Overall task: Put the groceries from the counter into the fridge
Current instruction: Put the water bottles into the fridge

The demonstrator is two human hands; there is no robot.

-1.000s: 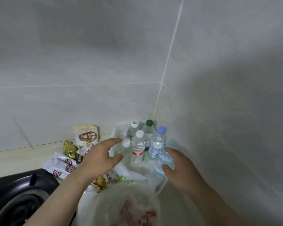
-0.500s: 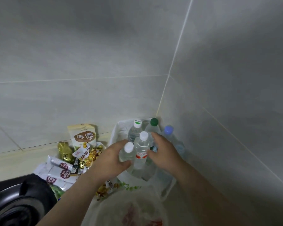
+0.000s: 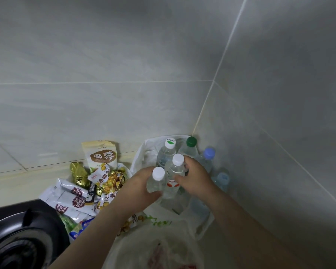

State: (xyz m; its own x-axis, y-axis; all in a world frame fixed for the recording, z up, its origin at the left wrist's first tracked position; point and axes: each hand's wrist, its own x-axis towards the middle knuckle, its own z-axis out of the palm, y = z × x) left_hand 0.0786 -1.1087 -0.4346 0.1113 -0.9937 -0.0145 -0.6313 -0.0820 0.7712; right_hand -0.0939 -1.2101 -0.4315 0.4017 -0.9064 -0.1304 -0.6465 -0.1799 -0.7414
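Reaching into the grocery pile, both arms out. Nearest, below the wrists: translucent plastic bag with something pink-red inside, contents blurred. Black gas burner sits left of the left forearm, well apart from the fingers.

Left hand: fingers curled round a small clear plastic bottle with a white cap, cap clear above the grip. Right hand: fingers wrapped round a taller clear bottle with a white cap and red label, which touches the small one. Both are upright; cannot tell whether either is lifted yet. Holding the body, I judge, lets each hand carry one bottle.

Just beyond the fingertips, more bottles stand packed in an open white plastic carrier bag: white-and-green-capped bottle, dark-green-capped bottle, blue-capped bottle. The bag walls and the tiled wall corner likely keep them upright.

Left of the left fingers: beige snack pouch, gold foil pack and white sachets, heaped on the pale desk.

Fridge not in view; nothing stowed as far as this shows.
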